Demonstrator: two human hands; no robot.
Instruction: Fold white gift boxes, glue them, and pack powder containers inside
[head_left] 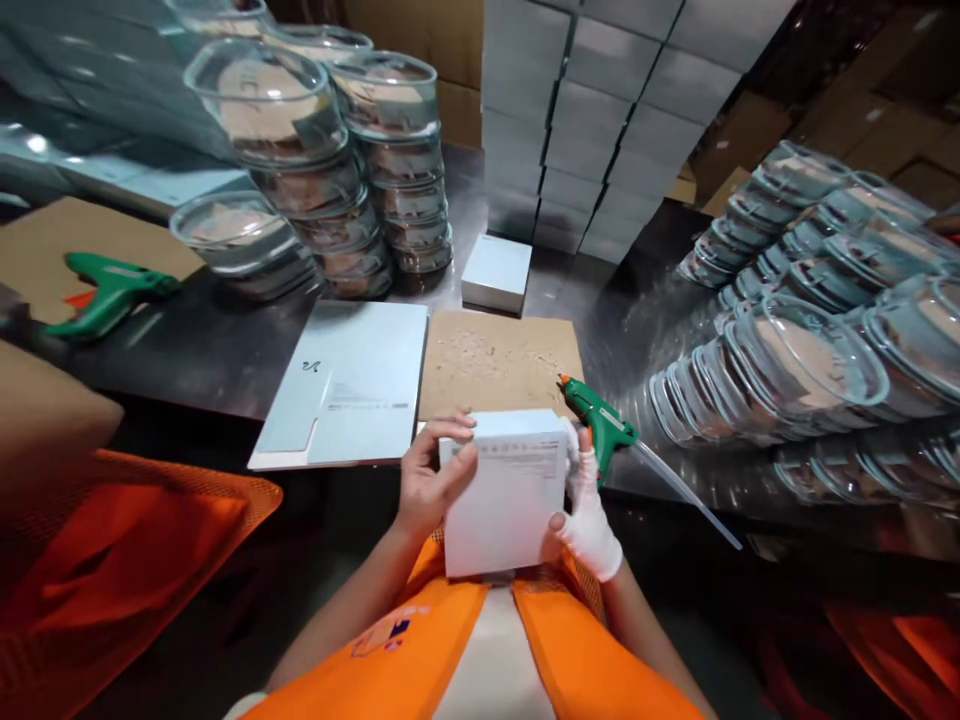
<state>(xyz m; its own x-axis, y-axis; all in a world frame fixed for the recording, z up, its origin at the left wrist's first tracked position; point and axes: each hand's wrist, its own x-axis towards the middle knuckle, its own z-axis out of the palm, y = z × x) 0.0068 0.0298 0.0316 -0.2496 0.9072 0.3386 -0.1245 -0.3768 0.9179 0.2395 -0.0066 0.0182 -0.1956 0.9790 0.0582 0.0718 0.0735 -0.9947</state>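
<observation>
Between both hands, close to my body, is a white box (506,510) with fine print near its top edge. My left hand (441,478) is bare and grips the box's left side, thumb across the front face. On the opposite side, my right hand (589,520), in a white fingerless glove, holds the box's edge. Just beyond my right hand lies a green glue gun (604,422), a clear glue stick poking out of its back. Behind the box is a brown cardboard sheet (499,360) with bits of dried residue. Flat white printed cardboard (364,370) lies to its left.
A small closed white box (496,270) stands behind the cardboard. Stacks of round clear containers (397,170) rise at the back left, and more clear containers (795,350) fill the right. White boxes (592,110) form a wall behind. Another green glue gun (112,290) lies at far left.
</observation>
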